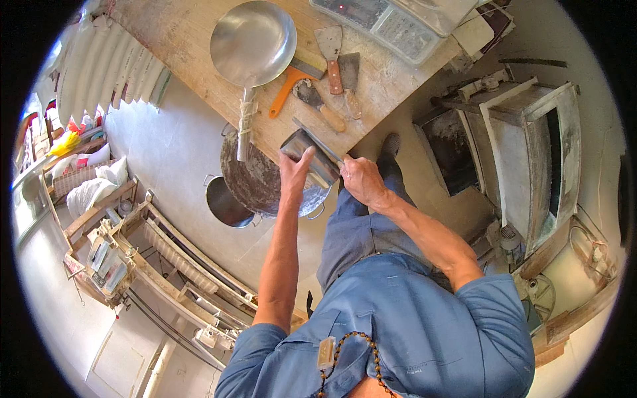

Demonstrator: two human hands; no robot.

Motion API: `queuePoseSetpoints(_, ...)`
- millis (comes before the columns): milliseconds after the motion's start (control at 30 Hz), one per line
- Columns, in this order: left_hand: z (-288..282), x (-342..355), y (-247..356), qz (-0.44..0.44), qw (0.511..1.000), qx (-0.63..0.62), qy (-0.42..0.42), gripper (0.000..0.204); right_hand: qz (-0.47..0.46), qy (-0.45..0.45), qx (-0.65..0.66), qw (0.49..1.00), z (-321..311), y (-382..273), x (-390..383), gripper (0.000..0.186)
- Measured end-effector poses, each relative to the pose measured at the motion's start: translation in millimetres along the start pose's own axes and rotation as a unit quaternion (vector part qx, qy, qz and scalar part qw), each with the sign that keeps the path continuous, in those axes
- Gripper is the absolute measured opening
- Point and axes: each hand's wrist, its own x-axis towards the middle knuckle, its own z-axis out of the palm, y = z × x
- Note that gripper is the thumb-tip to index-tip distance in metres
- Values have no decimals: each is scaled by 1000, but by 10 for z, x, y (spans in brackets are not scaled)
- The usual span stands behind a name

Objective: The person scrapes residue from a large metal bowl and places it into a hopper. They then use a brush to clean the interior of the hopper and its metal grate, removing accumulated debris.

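Note:
My left hand [294,170] grips a metal cylinder [309,154] held tilted over a large, crusted round pot [245,176] below the table's edge. My right hand [363,180] is closed on the near end of a long flat metal tool [316,140], which lies along the cylinder's side. On the wooden table [179,33] just beyond are a round steel pan [253,43] with a wrapped handle, an orange-handled scraper [284,91], a wooden-handled putty knife [332,66], another scraper [352,89] and a short tool with a pale wooden handle [322,109].
A dark pot [225,205] stands on the floor at left. Plastic containers [391,26] sit at the table's back right. A grimy metal cabinet [514,152] stands right. At left are stacked white slabs [106,66], sacks [99,192] and a wooden frame machine [166,252].

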Motion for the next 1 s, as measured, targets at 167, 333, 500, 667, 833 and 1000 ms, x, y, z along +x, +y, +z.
queuePoseSetpoints(167,102,47,-17,-20,998,0,58,47,-36,1,-95,995,-126,-317,204,13)
queuePoseSetpoints(333,-121,-53,-214,-57,985,-102,130,53,-172,-9,-102,980,51,-559,550,14)
queuePoseSetpoints(500,-345,-36,-351,-67,988,-105,86,51,-57,-18,-66,996,135,-457,532,12)
queuePoseSetpoints(667,-398,-5,-421,-76,989,-109,65,51,-25,-23,-35,999,202,-379,460,14)
queuePoseSetpoints(833,-453,-20,-409,-51,988,-143,27,46,-36,-71,-4,997,221,-337,477,17)
queuePoseSetpoints(1000,-483,-9,-420,-77,988,-132,19,46,67,-64,7,996,151,-280,440,17)
